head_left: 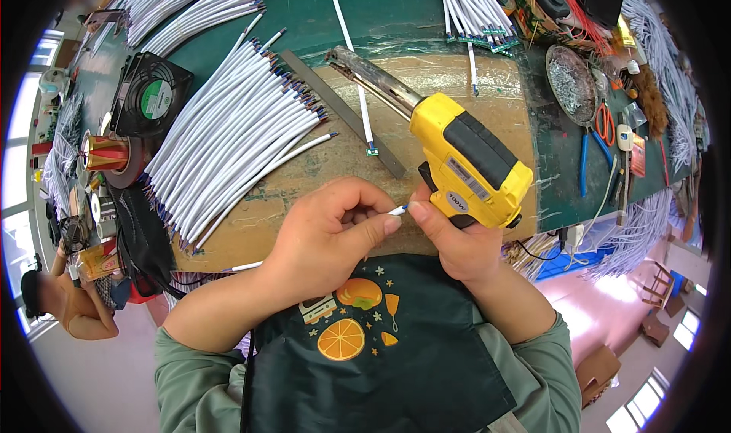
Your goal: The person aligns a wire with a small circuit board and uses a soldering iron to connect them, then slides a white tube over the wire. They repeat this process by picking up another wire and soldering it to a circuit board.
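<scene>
Between the thumb and forefinger of my left hand (324, 235), the stripped, dark-tipped end of a white cable (397, 210) is pinched. My right hand (461, 246) is closed around a yellow and black soldering gun (487, 155), its metal tip pointing up and left over the mat. The right thumb and forefinger meet at the cable's tip; whether they grip it I cannot tell. Beyond my hands, another white cable ends in a small green circuit board (372, 152), lying across a flat metal bar (343, 113). A large pile of white cables (236, 136) spreads to the left.
A black fan (152, 94) and a solder spool (106, 153) stand left. Cables with green boards (483, 37) lie at the far right. Along the right are a dish of metal scraps (571, 85), orange-handled scissors (605, 124) and blue-handled pliers (585, 162). A person (72, 303) is at left.
</scene>
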Action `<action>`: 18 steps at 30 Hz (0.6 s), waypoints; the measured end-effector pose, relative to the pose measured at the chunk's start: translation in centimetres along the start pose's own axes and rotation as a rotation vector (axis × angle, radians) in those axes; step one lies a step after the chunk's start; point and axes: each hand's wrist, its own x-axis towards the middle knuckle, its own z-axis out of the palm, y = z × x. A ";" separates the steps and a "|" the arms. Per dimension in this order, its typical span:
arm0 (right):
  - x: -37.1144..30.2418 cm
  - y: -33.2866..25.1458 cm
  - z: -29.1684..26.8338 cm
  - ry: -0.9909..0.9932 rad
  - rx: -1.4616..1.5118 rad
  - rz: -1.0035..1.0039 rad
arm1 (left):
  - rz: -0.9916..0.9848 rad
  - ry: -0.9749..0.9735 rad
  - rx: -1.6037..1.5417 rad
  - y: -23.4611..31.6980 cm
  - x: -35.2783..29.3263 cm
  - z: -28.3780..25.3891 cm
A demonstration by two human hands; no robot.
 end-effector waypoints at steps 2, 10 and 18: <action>0.1 0.2 -0.1 -0.019 -0.028 -0.037 | -0.047 -0.029 -0.156 -0.2 -0.1 -0.1; -0.8 0.9 -0.8 0.042 -0.016 0.066 | 0.056 0.156 -0.179 -0.1 1.6 -2.4; -2.3 1.8 -3.1 0.027 0.214 0.090 | 0.381 0.161 0.604 0.2 2.9 -3.5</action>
